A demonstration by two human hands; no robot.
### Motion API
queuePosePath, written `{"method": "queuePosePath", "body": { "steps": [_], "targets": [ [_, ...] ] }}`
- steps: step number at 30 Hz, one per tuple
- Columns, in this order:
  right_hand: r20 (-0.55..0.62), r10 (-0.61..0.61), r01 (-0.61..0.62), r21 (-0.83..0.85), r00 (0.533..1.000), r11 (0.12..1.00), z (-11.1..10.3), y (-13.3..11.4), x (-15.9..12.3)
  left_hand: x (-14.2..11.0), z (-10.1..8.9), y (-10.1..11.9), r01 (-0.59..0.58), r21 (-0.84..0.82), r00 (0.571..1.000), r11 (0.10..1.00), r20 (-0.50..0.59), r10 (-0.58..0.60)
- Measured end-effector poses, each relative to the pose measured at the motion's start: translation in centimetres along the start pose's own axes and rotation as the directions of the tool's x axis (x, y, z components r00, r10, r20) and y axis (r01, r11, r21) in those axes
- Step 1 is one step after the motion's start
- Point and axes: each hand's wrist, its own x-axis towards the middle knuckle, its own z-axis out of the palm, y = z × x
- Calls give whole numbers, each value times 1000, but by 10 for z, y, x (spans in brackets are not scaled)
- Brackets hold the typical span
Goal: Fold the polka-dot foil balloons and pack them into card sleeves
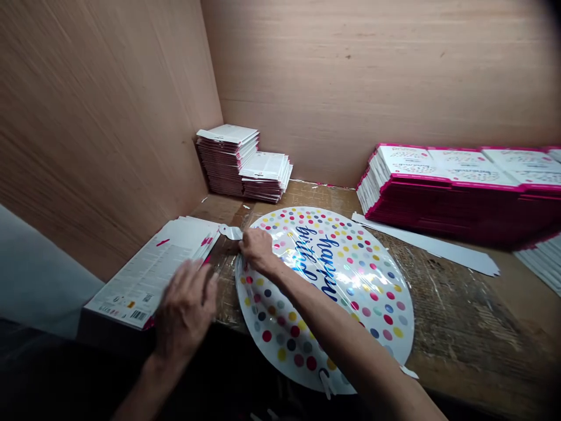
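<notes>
A flat round foil balloon [350, 275] with coloured dots and blue "happy birthday" script lies on the worn table [460, 316]. My right hand [258, 250] reaches across it and pinches its left edge near the white neck tab [230, 232]. My left hand [186, 307] hovers, blurred, over the right edge of a stack of white printed cards [149, 275] to the balloon's left; its fingers look spread and curved, and nothing shows in them.
Two stacks of white and dark red cards [241, 164] stand in the back left corner. A long row of pink-edged card stacks [460, 187] runs along the right. A white paper strip [429, 245] lies in front of it. Wooden walls enclose the left and back.
</notes>
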Motion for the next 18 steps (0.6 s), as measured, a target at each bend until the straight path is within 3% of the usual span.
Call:
{"method": "queuePosePath", "body": {
  "steps": [3,5,7,9,11,14,16,18],
  "targets": [
    [-8,29,-27,220,1000,975,5,24,-5,23,-1,-47,32,152,987,988,150,-55],
    [18,22,-27,353,1000,935,9,33,-7,32,3,-57,62,174,982,983,164,-91],
    [40,30,-45,452,999,891,12,37,-8,39,7,-45,74,118,992,990,91,-85],
    [48,48,-66,522,998,850,13,38,-8,46,12,-19,11,-14,998,1000,62,-10],
    [43,66,-78,574,997,815,12,37,-8,56,19,6,-49,-144,981,988,178,74],
    [28,85,-84,634,996,769,12,39,-9,71,32,23,22,-140,898,990,438,43],
    [16,102,-86,671,995,736,12,44,-12,75,37,22,58,-58,863,997,505,-20],
    [-1,139,-97,708,990,699,10,54,-17,77,38,17,20,25,853,999,521,-30]
  ]
}}
